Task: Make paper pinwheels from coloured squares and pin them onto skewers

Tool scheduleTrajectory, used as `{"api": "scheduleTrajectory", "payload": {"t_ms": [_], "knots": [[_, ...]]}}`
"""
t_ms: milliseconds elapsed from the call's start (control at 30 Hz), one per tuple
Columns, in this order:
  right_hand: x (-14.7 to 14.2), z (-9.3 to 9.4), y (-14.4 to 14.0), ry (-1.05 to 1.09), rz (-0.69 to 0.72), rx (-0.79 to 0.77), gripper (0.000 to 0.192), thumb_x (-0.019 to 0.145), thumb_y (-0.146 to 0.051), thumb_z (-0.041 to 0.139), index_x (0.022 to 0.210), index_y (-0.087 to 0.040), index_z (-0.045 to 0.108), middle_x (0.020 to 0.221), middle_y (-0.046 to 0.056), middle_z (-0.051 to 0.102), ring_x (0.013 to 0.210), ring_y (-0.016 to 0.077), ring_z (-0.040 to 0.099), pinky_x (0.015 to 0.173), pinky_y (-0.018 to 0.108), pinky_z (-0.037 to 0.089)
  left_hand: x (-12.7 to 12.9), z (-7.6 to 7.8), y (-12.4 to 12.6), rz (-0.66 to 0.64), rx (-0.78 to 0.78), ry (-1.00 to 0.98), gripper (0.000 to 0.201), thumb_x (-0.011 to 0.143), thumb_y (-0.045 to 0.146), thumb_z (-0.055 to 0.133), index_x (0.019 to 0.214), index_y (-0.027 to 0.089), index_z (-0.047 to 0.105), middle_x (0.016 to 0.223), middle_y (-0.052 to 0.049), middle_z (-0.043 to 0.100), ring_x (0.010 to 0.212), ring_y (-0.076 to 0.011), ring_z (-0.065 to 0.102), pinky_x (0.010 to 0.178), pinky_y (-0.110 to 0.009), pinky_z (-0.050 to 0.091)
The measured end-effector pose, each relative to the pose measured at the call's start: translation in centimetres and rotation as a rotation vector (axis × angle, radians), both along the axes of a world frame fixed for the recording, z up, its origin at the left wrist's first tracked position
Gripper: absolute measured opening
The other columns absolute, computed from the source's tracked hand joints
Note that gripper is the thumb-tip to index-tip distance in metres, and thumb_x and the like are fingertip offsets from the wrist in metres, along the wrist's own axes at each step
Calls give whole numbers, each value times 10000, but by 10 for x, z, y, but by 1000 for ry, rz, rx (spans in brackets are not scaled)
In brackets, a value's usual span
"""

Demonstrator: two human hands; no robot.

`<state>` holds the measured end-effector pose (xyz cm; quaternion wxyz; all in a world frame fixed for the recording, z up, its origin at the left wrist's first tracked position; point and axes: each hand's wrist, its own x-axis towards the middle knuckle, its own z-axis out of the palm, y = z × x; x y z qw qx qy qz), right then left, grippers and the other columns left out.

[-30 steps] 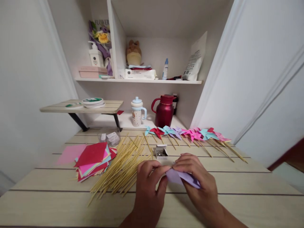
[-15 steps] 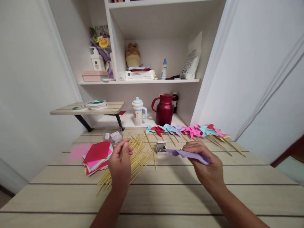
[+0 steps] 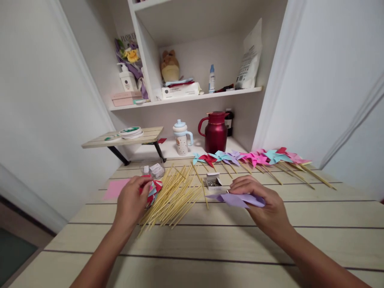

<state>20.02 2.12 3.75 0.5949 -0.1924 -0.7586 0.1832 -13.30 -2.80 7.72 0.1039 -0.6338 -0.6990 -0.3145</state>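
Hands are working over a pale planked surface [image 3: 210,240] set against a white shelving alcove. The right hand [image 3: 261,204] is pinching a folded lilac paper piece [image 3: 237,199] between thumb and fingers, holding it just above the boards, near the middle of the scene. The left hand [image 3: 130,202] is reaching to the left, its fingers curled over the stack of coloured paper squares [image 3: 153,188] and covering most of it; whether it is gripping a sheet cannot be told. A loose heap of bamboo sticks [image 3: 174,196] is lying between the two hands, fanned out toward the far side. A small open white box of metal pins [image 3: 212,183] is sitting just beyond the lilac piece, near the right hand's fingertips. A single pink sheet [image 3: 115,188] is lying flat to the left of the stack. Farther back, a row of finished pinwheels [image 3: 252,158] in blue, red, purple and pink is stretching along the right, their sticks pointing toward the near right. At the far end a dark red jug [image 3: 216,134] and a spotted cup with a blue lid [image 3: 181,138] are standing side by side. A small raised shelf [image 3: 126,138] on the left is carrying flat round tape rolls. A plush toy [image 3: 169,66] is sitting on the upper shelf.
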Motion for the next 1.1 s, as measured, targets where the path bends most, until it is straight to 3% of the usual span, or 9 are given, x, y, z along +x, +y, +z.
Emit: {"api": "scheduleTrajectory", "payload": {"t_ms": [100,267,433,800,900,1100], "knots": [[0,-2,2,-3,4,-10,119,853,-114,654,900,-220,681,853,61,674,852,229,643,750,394,514,-3,-10,-1,10,-119,262,303,913,251,437,948,201,734,1003,-95,711,942,-246,640,822,-357,460],[1,-3,3,-4,-27,-21,103,848,-128,667,888,-221,682,859,60,667,853,229,642,756,386,508,2,-29,5,11,-188,398,330,922,246,429,883,180,751,914,-127,685,894,-297,604,778,-411,405],[0,-3,4,-25,-40,-22,124,857,-115,646,897,-229,674,864,59,660,858,228,636,759,382,503,8,-38,28,-8,-199,484,323,919,210,430,875,168,747,991,-149,670,989,-315,551,875,-458,343],[-1,-2,5,-18,-43,19,156,874,-92,613,901,-236,668,845,55,657,839,218,619,738,374,487,45,-35,86,-44,-328,477,298,934,337,496,948,150,727,1026,-155,676,1074,-303,575,923,-437,395],[-1,-3,6,-19,-44,25,159,869,-89,618,906,-234,671,845,56,659,835,219,621,745,380,492,54,-39,93,0,-399,448,257,917,336,563,1050,146,674,1113,-118,658,1081,-267,594,940,-463,450],[-2,-1,4,-29,-40,54,170,867,-75,612,915,-227,673,849,61,660,838,220,618,729,378,498,53,-44,95,21,-498,356,369,907,351,595,1230,174,569,1233,-97,605,1028,-229,626,854,-447,543]]}}
